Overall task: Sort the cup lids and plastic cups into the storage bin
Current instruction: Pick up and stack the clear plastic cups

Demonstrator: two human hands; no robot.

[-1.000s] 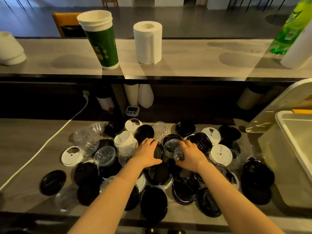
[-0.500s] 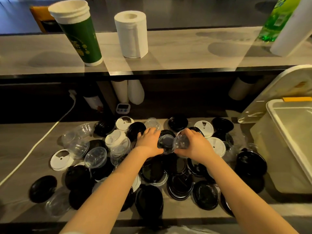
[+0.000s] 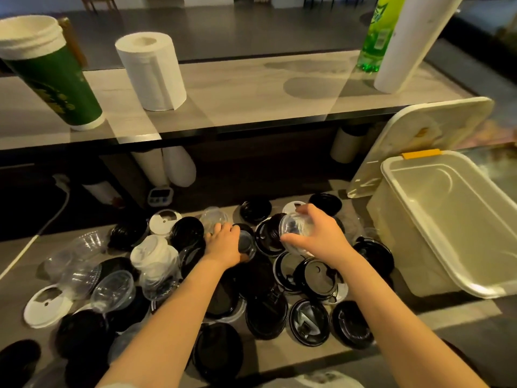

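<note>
Gripping a small clear plastic cup (image 3: 293, 226) by its wall, the right hand (image 3: 319, 236) has its fingers curled over the top and its thumb underneath. Hold looks firm. Cup lies sideways in the hand, mouth facing left, apparently raised just above the heap.

Left hand (image 3: 225, 243): palm down on the heap, thumb side against a second clear plastic cup (image 3: 246, 244). Whether it actually clasps that cup cannot be told; the fingers' undersides are hidden.

Around both hands: a jumble of round black plastic lids (image 3: 309, 322), overlapping. Flat white plastic lids (image 3: 46, 306) and more loose clear cups (image 3: 112, 289) lie to the left. All sit on the grey wood-grain counter (image 3: 458, 315).

Translucent white rectangular storage bin (image 3: 405, 247) stands to the right, near the heap, open, nothing visible inside (far end is out of frame). Its pale flat cover (image 3: 425, 130) leans upright behind it.

Risks from here:
- Thin cup wall may buckle under the squeeze and pop out of the fingers.
- The swing right has to clear the bin's near rim; a low carry would clip it and knock the cup back onto the counter.
- Both forearms cross lids lying close to the front edge; a dragged arm could sweep some to the floor.
- Lifting the second cup may bring up a lid stuck beneath it.
</note>
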